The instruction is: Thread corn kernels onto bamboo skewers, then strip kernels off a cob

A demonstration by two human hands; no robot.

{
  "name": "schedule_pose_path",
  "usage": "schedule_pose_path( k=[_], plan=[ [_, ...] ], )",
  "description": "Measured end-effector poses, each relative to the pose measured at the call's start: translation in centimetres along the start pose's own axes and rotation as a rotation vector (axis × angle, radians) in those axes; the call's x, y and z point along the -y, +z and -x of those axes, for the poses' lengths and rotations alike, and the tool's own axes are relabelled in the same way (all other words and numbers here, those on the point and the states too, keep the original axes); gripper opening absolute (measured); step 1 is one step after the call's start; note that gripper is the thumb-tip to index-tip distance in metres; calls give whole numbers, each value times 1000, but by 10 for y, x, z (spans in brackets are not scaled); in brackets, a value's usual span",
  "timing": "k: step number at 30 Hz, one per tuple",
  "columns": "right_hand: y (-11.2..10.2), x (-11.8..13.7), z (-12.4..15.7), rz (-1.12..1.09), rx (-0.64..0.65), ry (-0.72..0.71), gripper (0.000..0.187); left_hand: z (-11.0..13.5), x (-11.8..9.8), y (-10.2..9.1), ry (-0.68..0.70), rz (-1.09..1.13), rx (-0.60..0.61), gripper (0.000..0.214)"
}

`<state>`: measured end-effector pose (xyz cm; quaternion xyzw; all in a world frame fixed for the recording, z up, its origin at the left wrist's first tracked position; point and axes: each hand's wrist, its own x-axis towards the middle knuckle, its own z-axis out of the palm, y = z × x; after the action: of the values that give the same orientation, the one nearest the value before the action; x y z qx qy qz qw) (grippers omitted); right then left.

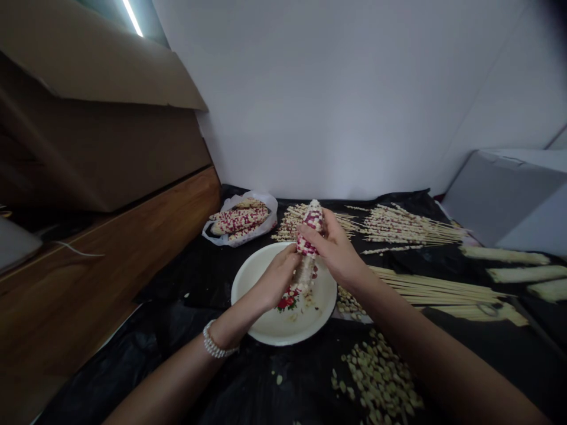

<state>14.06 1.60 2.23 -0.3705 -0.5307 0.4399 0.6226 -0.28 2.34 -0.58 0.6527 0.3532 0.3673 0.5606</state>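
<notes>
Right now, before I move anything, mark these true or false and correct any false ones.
1. The left hand wears a beaded bracelet. True.
2. The corn cob lies on the plate. False: it is held above the white plate by the left hand and the right hand.
3. Loose kernels lie on black plastic sheeting. True.
4. More cobs lie in a cardboard box. False: the cobs lie in a plastic bag.

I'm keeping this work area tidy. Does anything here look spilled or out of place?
Loose corn kernels lie scattered across the black plastic sheet, outside the white plate under the corn cob, so they look spilled. A stray kernel also sits apart near the plate.
</notes>
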Motion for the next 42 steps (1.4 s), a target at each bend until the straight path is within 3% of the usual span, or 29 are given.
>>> schedule_pose_path(
  k=[4,9,15,25,36,42],
  plan=[
    [1,0,1,-29,19,15,31,0,-5,4,-36,96,-100,14],
    [0,4,0,-48,21,53,28,1,-22,4,-207,307,24,31],
    [0,9,0,-61,28,58,30,1,-26,-1,-331,520,103,25],
    [0,10,1,-79,19,86,34,2,-24,0,-304,515,125,25],
    [2,3,2,-68,43,86,30,4,-23,2,-324,497,57,26],
    [-1,4,0,-100,42,84,29,2,-23,-1,-332,513,94,24]
  ],
)
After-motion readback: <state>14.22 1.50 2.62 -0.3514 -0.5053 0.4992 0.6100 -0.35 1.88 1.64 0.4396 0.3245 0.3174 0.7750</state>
